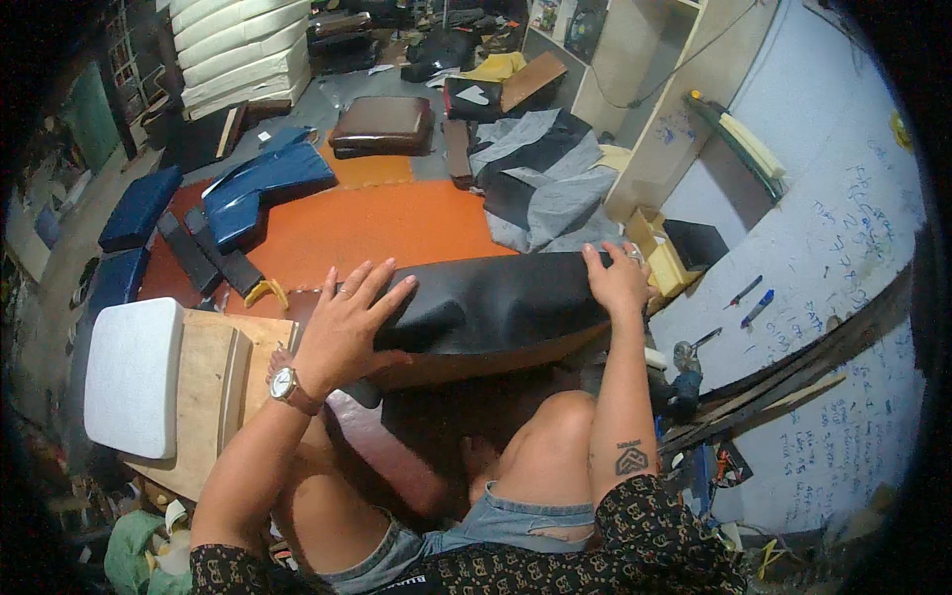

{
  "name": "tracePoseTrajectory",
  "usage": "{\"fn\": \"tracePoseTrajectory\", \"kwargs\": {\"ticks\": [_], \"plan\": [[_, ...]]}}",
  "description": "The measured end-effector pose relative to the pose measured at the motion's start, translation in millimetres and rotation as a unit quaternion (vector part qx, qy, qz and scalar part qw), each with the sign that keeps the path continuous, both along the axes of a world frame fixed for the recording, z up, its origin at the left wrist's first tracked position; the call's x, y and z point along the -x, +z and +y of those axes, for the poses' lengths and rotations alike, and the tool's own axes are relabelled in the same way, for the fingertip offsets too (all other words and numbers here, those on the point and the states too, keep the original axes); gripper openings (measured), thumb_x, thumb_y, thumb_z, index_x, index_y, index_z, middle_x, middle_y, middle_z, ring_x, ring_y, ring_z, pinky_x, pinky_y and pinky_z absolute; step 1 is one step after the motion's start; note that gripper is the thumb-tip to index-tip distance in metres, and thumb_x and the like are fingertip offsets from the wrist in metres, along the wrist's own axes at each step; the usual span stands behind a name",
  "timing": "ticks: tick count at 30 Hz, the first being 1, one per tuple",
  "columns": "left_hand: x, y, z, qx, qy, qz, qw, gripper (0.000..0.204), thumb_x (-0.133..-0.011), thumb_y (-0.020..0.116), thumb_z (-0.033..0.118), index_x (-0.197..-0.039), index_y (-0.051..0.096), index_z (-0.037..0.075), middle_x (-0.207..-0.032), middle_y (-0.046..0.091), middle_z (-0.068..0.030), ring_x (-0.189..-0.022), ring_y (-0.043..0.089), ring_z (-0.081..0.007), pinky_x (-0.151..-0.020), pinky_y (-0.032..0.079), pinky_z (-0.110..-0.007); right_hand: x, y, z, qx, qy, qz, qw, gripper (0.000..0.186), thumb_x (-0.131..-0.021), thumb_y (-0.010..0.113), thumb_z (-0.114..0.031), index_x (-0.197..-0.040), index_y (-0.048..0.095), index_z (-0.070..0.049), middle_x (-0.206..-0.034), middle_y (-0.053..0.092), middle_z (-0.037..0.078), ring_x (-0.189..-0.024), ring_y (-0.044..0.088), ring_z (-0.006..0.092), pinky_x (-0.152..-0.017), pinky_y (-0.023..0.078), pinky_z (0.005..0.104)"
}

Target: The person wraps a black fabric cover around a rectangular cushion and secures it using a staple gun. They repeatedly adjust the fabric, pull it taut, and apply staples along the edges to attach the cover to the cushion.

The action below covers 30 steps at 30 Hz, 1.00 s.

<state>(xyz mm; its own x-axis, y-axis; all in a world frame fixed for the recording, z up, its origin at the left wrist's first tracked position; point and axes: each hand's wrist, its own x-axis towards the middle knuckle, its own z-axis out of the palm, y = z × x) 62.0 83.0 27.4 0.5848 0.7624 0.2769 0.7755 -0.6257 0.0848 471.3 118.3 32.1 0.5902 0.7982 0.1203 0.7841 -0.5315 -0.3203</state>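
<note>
A long black motorcycle seat [496, 302] lies crosswise in front of my knees, its smooth cover on top and a brown edge along the near underside. My left hand [359, 315] lies on its left end with fingers spread, and a watch [285, 384] circles that wrist. At the other end, my right hand [620, 281] holds the seat's right tip, thumb on the cover and fingers over the end. The undersides of those fingers are hidden.
Left of me, a white pad [134, 377] lies beside a wooden board [208, 397]. Beyond the seat spread an orange sheet [397, 218], blue covers [263, 183], a brown cushion [382, 126] and grey-black fabric [545, 178]. A yellow box [659, 256] stands by the right wall.
</note>
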Motion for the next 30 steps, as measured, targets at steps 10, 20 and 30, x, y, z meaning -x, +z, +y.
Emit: {"fn": "tracePoseTrajectory", "kwargs": {"ticks": [10,20,30], "plan": [[1.9,-1.5,2.6,-0.022,-0.003,0.008,1.000,0.099,-0.075,0.091,0.045,-0.160,0.047,0.026,-0.165,0.045,-0.0122,-0.149,0.045,-0.0369,-0.122,0.034,-0.063,6.7,4.8,0.1,-0.001,0.002,0.018,1.000,0.065,-0.098,0.057,-0.068,-0.146,0.068,-0.025,-0.171,0.042,0.006,-0.155,0.036,0.0383,-0.125,0.015,0.0709],[3.5,-3.8,1.6,-0.037,-0.009,0.010,0.999,0.100,-0.071,0.092,0.041,-0.160,0.048,0.025,-0.165,0.046,-0.0117,-0.148,0.046,-0.0362,-0.121,0.036,-0.060,19.9,8.3,-8.4,-0.182,0.024,-0.039,0.982,0.054,-0.103,0.065,-0.044,-0.148,0.064,-0.015,-0.168,0.042,0.018,-0.150,0.044,0.0396,-0.119,0.033,0.0697],[3.4,-2.5,3.1,-0.050,-0.011,0.007,0.999,0.098,-0.072,0.091,0.038,-0.159,0.049,0.026,-0.164,0.047,-0.0118,-0.146,0.048,-0.0350,-0.118,0.039,-0.059,71.6,6.0,-18.0,-0.153,0.095,0.871,0.456,0.067,-0.104,0.037,-0.001,-0.167,0.016,-0.007,-0.153,0.052,0.029,-0.115,0.071,0.0364,-0.088,0.062,0.0492]]}}
